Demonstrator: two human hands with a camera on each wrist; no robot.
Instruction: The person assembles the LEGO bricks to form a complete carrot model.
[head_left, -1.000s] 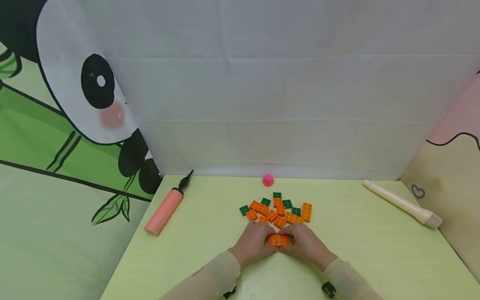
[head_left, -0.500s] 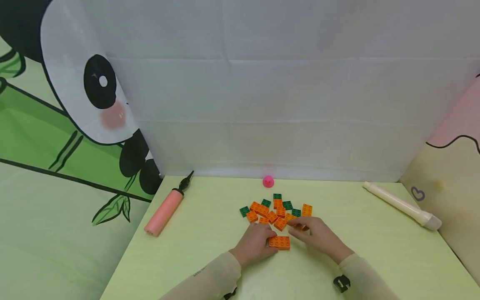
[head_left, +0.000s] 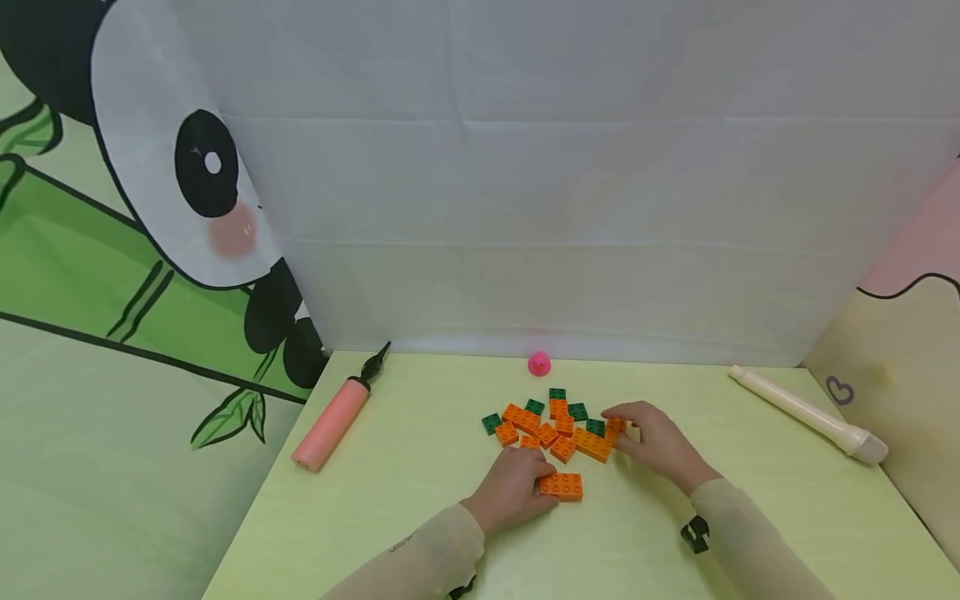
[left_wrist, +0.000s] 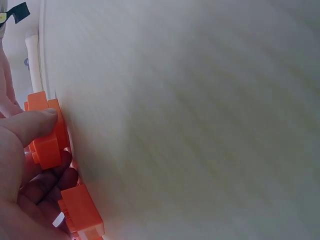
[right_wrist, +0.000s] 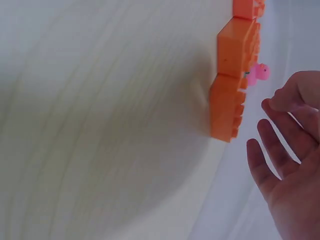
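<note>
On the far left of the head view stands a green-and-white cloth wall printed with a cartoon panda [head_left: 206,162]. A pink cylinder with a black tapered nozzle [head_left: 330,425] lies aslant near the left edge of the pale yellow-green tabletop [head_left: 412,417].

Next comes the left hand [head_left: 508,492], pinching the left end of a rectangular orange studded plastic brick [head_left: 561,487]; the left wrist view shows the thumb laid along its side. This brick sits on the near side of a loose cluster, between the two hands and closer to the person than the right hand is. Just beyond the left hand, the cluster of orange studded bricks [head_left: 522,418] spreads out, with small dark green studded bricks [head_left: 491,423] among its far and left parts. Behind them, by the far edge of the table, is a small, rounded, bright pink figure [head_left: 538,363].

At the cluster's right end, the right hand [head_left: 663,446] is well apart from the left. Its thumb and forefinger lie either side of an upright-lying orange brick [head_left: 616,428] in the head view, but the right wrist view shows the fingers loosely bent, and contact cannot be told. A black clip [head_left: 695,534] hangs at the right cuff.

Farther right, a long cream cylinder with a wider near end [head_left: 806,412] lies aslant beside the right-hand wall [head_left: 888,367], which bears a purple heart outline [head_left: 840,390].
</note>
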